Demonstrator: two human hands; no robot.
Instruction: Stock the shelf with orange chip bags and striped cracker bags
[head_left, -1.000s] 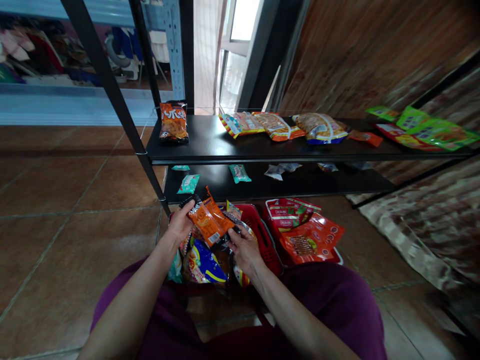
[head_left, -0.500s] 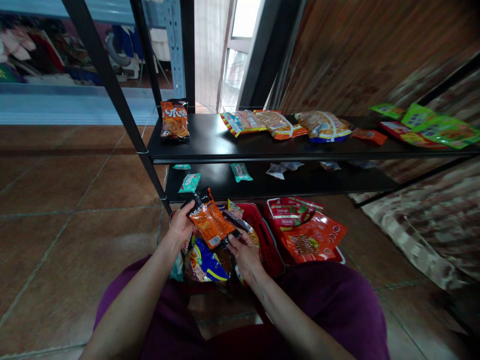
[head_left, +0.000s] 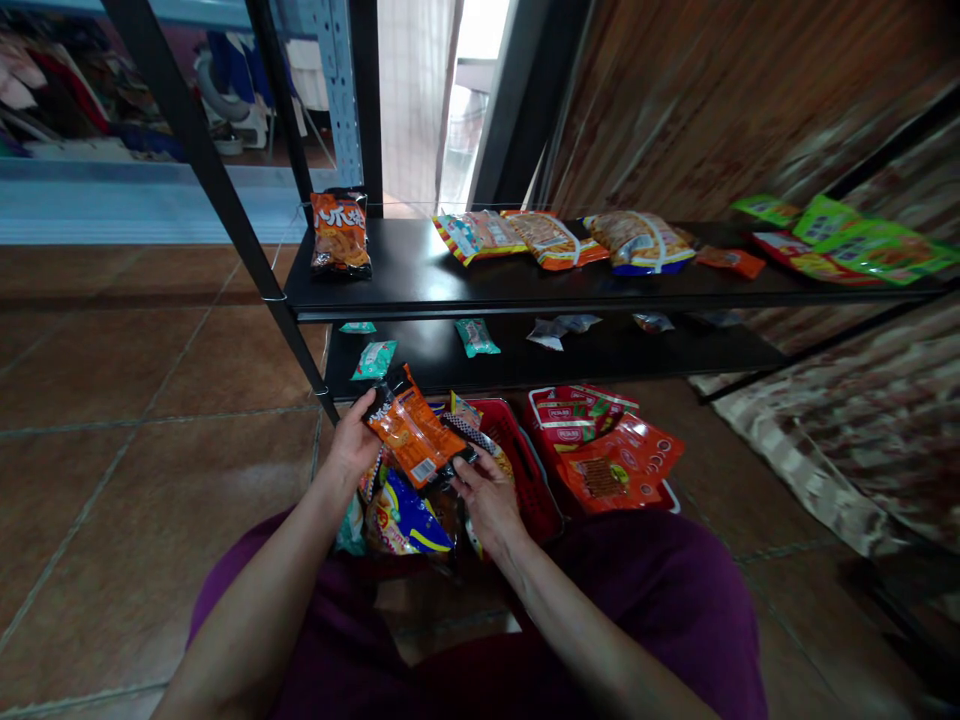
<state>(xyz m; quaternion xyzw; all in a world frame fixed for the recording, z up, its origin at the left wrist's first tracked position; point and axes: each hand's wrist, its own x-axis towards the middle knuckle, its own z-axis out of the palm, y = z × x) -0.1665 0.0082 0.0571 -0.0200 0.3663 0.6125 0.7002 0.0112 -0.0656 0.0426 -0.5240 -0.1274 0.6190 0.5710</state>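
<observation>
An orange and black snack bag [head_left: 416, 434] is held up between both hands, tilted, with a barcode on its lower part. My left hand [head_left: 355, 437] grips its upper left end, thumb on top. At the lower right end, my right hand [head_left: 486, 492] pinches the black edge of the bag. Beneath it stands a red basket [head_left: 541, 495] with several packets, among them a blue and yellow snack bag [head_left: 409, 515]. A similar orange and black bag [head_left: 340, 235] stands upright at the left end of the upper shelf [head_left: 409, 275].
Several snack bags [head_left: 639, 241] and green packets [head_left: 862, 240] lie along the upper shelf. On the lower shelf [head_left: 420, 367] are small teal packets [head_left: 477, 337]. A second basket [head_left: 535, 410] with red and orange packets stands to the right. A black post [head_left: 196, 150] rises at left.
The view has shifted slightly, so the shelves sit a little higher and further left. Both hands keep hold of the snack bag, which has barely moved.
</observation>
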